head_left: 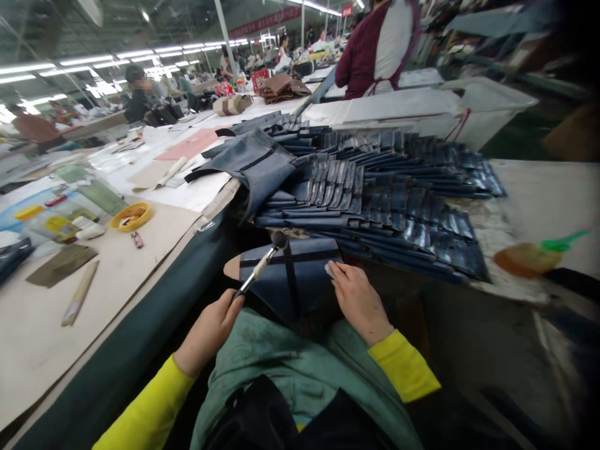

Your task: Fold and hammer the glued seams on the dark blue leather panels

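My left hand point(213, 328) is closed round the handle of a small hammer point(257, 267), its dark round head over a dark blue leather piece point(307, 275). Black strips cross on that piece, and a tan rounded tip point(232, 267) sticks out at its left end. At the piece's right edge is my right hand point(359, 297), its fingers pressed together on that edge near a small whitish bit. The piece lies just beyond my green apron point(281, 362). Large stacks of similar blue pieces point(398, 206) lie right beyond it.
On the left table point(131, 281) are a yellow bowl point(131, 217), yellow-lidded jars, a wooden-handled tool point(80, 292) and a brown scrap. A bottle with a green nozzle point(529, 258) lies at right. A white cart point(497, 103) and a person in maroon point(359, 53) stand beyond the stacks.
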### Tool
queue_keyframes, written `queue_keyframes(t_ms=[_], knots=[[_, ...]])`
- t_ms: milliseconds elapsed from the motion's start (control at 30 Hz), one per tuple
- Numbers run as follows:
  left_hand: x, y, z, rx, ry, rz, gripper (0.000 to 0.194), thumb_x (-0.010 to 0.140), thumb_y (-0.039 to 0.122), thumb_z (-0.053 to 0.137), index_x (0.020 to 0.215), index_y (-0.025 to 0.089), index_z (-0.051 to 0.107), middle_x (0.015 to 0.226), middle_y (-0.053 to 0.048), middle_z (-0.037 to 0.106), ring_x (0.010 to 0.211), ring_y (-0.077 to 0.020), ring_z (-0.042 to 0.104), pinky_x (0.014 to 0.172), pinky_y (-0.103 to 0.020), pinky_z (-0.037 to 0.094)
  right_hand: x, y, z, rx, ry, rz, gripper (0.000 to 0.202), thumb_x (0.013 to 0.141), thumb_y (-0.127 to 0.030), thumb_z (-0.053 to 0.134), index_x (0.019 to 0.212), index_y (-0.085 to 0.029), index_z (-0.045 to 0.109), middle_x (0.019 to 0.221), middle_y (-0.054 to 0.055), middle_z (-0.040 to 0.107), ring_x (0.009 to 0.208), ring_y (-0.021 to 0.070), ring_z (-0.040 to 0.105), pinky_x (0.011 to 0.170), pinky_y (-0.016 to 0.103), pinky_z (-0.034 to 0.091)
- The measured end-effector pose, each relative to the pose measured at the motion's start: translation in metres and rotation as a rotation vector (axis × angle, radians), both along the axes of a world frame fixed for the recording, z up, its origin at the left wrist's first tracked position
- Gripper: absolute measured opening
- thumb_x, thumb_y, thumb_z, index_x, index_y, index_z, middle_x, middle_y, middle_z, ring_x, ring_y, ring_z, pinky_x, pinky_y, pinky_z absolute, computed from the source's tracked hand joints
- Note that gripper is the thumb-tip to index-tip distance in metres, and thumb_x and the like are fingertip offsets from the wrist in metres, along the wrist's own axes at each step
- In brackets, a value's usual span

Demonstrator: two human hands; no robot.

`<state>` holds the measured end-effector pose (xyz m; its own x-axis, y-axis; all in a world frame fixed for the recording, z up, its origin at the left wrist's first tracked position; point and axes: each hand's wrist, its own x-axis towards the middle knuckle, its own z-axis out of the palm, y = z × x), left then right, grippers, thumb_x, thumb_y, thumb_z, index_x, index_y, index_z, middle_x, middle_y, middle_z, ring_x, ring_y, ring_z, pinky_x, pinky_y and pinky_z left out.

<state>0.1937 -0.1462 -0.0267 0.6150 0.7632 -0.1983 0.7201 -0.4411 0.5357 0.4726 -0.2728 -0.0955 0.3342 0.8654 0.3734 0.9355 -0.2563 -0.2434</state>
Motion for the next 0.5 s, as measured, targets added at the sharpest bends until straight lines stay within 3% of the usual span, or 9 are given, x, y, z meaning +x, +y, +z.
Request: queue_keyframes(t_ms=[100, 200, 333, 500], knots=[[-0.007, 0.008, -0.011, -0.025, 0.075, -0.003, 0.034, 0.091, 0.048, 0.030, 0.081, 0.021, 0.048, 0.069, -0.001, 0.059, 0.067, -0.0165, 0.059, 0.064, -0.024, 0.039, 0.002, 0.001, -0.003, 0.009, -0.021, 0.024, 0.036, 0.088, -0.017, 0.044, 0.124, -0.013, 0.051, 0.112, 0.011, 0.055, 0.104, 0.0243, 0.047, 0.089, 0.037, 0.046], [-0.015, 0.020, -0.009, 0.023, 0.055, 0.025, 0.036, 0.090, 0.050, 0.029, 0.084, 0.022, 0.051, 0.074, -0.001, 0.061, 0.071, -0.0163, 0.059, 0.066, -0.024, 0.040, 0.007, 0.000, -0.008, 0.019, -0.036, 0.053, 0.036, 0.088, -0.018, 0.044, 0.123, -0.012, 0.051, 0.111, 0.011, 0.055, 0.103, 0.0244, 0.047, 0.089, 0.037, 0.046], [-0.041, 0.048, 0.014, 0.203, 0.083, 0.188, 0.040, 0.089, 0.053, 0.028, 0.100, 0.024, 0.053, 0.086, -0.004, 0.064, 0.080, -0.0194, 0.060, 0.070, -0.026, 0.041, 0.012, -0.001, -0.011, 0.026, -0.036, 0.078, 0.038, 0.088, -0.017, 0.042, 0.124, -0.012, 0.049, 0.112, 0.012, 0.054, 0.104, 0.0243, 0.047, 0.090, 0.037, 0.045], [-0.101, 0.115, 0.045, 0.395, 0.321, 0.439, 0.053, 0.085, 0.060, 0.027, 0.113, 0.022, 0.053, 0.099, -0.011, 0.064, 0.090, -0.0285, 0.060, 0.075, -0.035, 0.044, 0.009, 0.005, -0.001, -0.004, -0.003, 0.030, 0.048, 0.082, -0.010, 0.042, 0.129, -0.009, 0.041, 0.105, 0.012, 0.056, 0.099, 0.0243, 0.049, 0.091, 0.038, 0.044]])
